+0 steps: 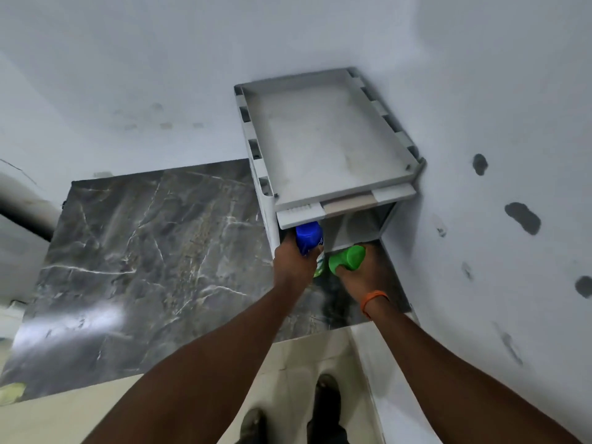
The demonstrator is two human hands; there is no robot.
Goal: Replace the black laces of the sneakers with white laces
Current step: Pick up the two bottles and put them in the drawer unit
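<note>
- Step-wise I'm nowhere near lacing yet. I reckon this is the hunting-around bit, at the white plastic rack [320, 139] in the corner.
- My left hand [294, 262] is wrapped round a blue-capped bottle [309, 235], fingers curled on it right at the lower shelf opening.
- My right hand [355, 278] grips a green-capped bottle [347, 257] just beside it. There's an orange band [373, 299] on that wrist.
- Both caps look like smooth hard plastic, round and chunky, so probably easy to hold.
- The rack looks like rigid moulded plastic with a flat, rimmed top tray, a bit dusty. It stands on a glossy dark marble slab [144, 251] with pale veins.
- No white laces in sight, and no sneakers I can be sure of. There are only 2 dark shoes [326, 402] on my feet at the bottom edge, too blurry to see any lacing.
- Next move, my guess: park these 2 bottles somewhere stable so both hands are free, then go find the laces.
</note>
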